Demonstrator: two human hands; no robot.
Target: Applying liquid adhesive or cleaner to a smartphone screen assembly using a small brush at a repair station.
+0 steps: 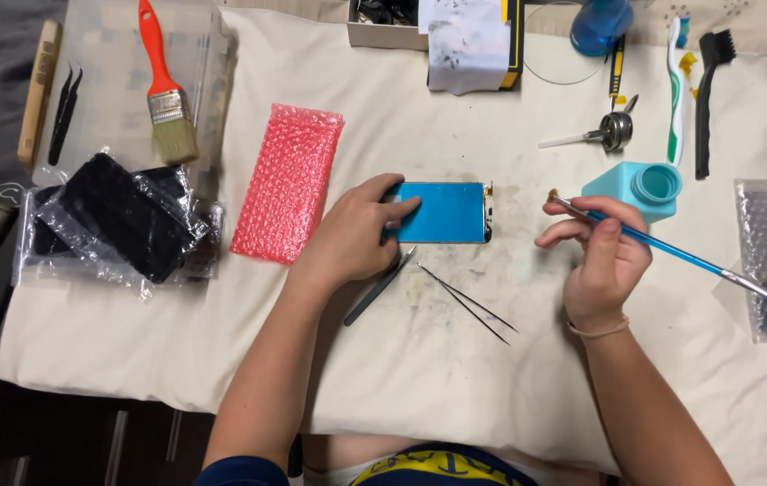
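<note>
Left hand at frame centre, palm down, fingers pressed flat. Right hand centre right, raised, fingers pinched together. Both forearms bare, rising from bottom edge.

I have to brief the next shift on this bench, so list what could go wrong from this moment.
1. The left hand pins the blue-filmed panel by one end only; a brush stroke could pivot or slide it on the cloth.
2. The tweezers lie open just below the panel, points exposed; a dropping wrist could catch them.
3. The teal bottle stands uncapped beside the right hand, whose thin blue brush might knock it over.
</note>
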